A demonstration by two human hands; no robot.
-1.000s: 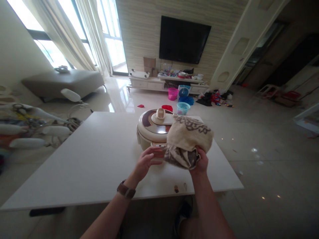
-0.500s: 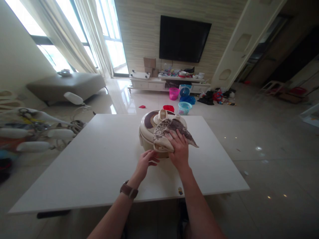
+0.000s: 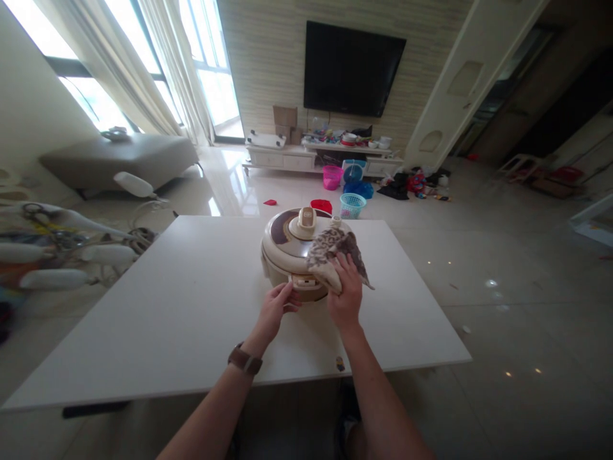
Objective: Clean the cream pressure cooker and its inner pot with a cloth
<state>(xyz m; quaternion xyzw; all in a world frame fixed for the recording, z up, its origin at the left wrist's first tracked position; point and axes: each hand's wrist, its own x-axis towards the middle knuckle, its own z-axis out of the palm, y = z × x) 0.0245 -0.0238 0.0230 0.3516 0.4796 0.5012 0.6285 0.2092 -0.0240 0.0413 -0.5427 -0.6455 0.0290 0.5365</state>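
A cream electric pressure cooker (image 3: pixel 283 250) with a brown patterned lid and a top knob stands on the white table (image 3: pixel 191 306). My left hand (image 3: pixel 275 312) is at its front, thumb and fingers closed on the left side of the front handle (image 3: pixel 305 282). A brown-and-cream patterned cloth (image 3: pixel 330 250) is bunched in my right hand (image 3: pixel 347 291), which presses it against the right front of the lid and the cooker's side. The cloth hides that part of the rim.
A small cartoon sticker (image 3: pixel 340 363) is on the table's near edge. Beyond the table, a blue basket (image 3: pixel 353 206), a red container (image 3: pixel 321 206) and a pink basket (image 3: pixel 332 177) stand on the floor. Exercise equipment (image 3: pixel 71 246) is at the left.
My right hand has moved the cloth rightward off the front handle, uncovering the handle and more of the lid. My left hand stays at the cooker's front. The view has shifted slightly.
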